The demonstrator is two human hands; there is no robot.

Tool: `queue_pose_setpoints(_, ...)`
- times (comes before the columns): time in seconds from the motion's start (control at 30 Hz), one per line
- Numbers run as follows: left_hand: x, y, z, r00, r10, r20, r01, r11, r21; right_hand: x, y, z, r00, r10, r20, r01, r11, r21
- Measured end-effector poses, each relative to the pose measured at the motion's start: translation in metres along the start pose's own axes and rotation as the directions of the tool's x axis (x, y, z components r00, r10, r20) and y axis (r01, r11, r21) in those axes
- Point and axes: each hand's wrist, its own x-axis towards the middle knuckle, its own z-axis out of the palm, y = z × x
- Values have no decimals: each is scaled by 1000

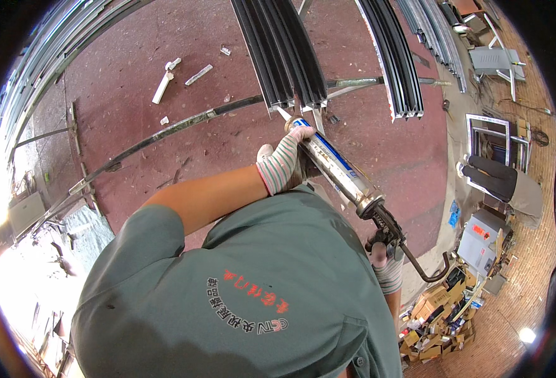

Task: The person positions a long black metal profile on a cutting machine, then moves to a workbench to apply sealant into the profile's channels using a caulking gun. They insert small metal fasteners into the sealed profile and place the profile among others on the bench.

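Head view: left hand (289, 165) grips the sealant tube (336, 165) in a caulking gun (385, 227). Right hand (385, 261) clenches its handle, nozzle touching black profiles (284, 50).

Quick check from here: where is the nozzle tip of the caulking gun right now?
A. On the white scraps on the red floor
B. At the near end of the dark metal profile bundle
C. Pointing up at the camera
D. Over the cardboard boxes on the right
B: the white nozzle of the silver caulking gun, steadied by the gloved left hand, meets the end of the dark metal profile bundle.
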Motion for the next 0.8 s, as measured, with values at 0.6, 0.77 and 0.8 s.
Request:
queue_pose_setpoints(0.6,2,-6,15,998,-53,14,53,998,45,-22,12,-4,984,175,40,-178,920,351)
queue_pose_setpoints(0.77,10,-4,21,998,-54,26,52,996,72,-26,23,8,991,99,-95,-73,967,246)
queue_pose_setpoints(0.8,10,-3,20,998,-55,-13,56,996,73,-26,22,10,992,65,-108,-38,972,233)
